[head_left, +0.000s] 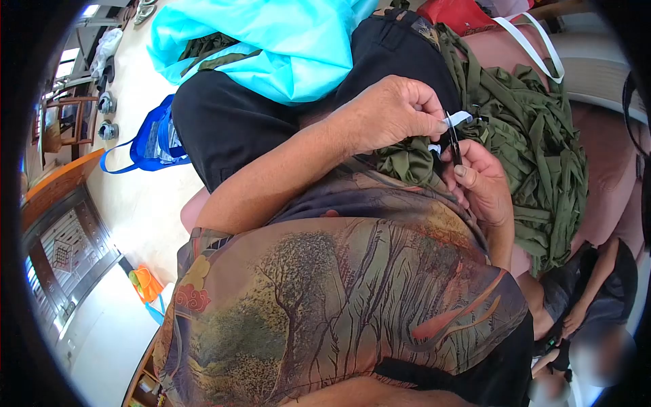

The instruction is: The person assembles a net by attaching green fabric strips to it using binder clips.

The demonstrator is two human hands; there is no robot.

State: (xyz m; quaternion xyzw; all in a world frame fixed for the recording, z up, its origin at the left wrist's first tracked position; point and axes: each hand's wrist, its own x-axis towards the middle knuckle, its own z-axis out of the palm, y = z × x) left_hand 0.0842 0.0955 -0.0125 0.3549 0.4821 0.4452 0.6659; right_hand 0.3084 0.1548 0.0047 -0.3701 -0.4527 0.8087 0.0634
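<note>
My left hand (400,112) reaches across from the left, thumb and forefinger pinched on a small white strip (460,118). Wrapped in the fingers of my right hand (483,180) is a slim dark pair of snips (455,146), blades pointing away from me. The blades cross the white strip just beside my left fingertips. Under both hands lies bunched olive-green fabric (407,161), with another white bit (434,148) showing between the hands. A large heap of the same green strips (536,156) spreads to the right of my right hand.
A turquoise plastic bag (298,41) with green cloth inside lies across my knees. A blue bag (152,139) stands on the floor at left. A red bag with white handles (461,17) is at the back. Another person's arm (597,285) shows at lower right.
</note>
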